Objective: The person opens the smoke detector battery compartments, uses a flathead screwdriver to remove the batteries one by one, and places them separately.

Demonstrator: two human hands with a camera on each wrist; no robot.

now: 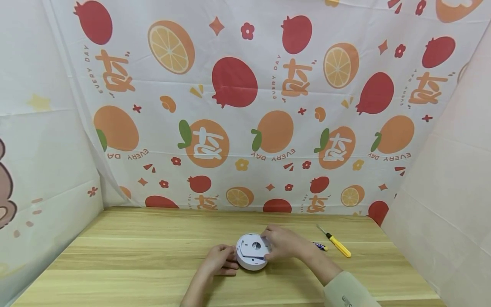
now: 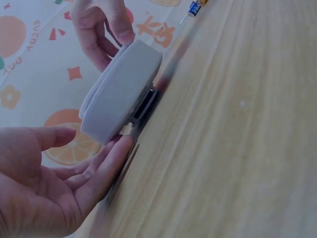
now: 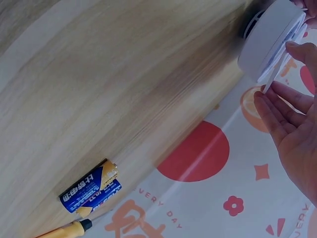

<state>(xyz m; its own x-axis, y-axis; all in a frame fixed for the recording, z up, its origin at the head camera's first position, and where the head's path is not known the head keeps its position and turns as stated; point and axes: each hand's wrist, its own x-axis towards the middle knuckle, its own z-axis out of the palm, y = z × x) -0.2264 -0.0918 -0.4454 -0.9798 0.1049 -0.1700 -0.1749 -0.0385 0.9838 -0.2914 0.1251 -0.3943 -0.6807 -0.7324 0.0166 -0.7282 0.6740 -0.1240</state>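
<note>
White round device [image 1: 252, 251] on counter [image 1: 153, 256] | right hand [image 1: 281, 243] pinches its far rim | left hand [image 1: 220, 260] spread, fingertips touching near edge | batteries [image 3: 91, 192] right of device

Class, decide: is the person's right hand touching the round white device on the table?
Touching. The left wrist view shows the right hand with fingertips pressed on the rim of the white device; the head view agrees.

White round device [image 1: 252, 251], yellow-handled screwdriver [image 1: 337, 244], blue-and-gold batteries [image 3: 91, 187], pale wood-grain table [image 1: 134, 256], orange-and-red fruit-print cloth [image 1: 245, 106].
</note>
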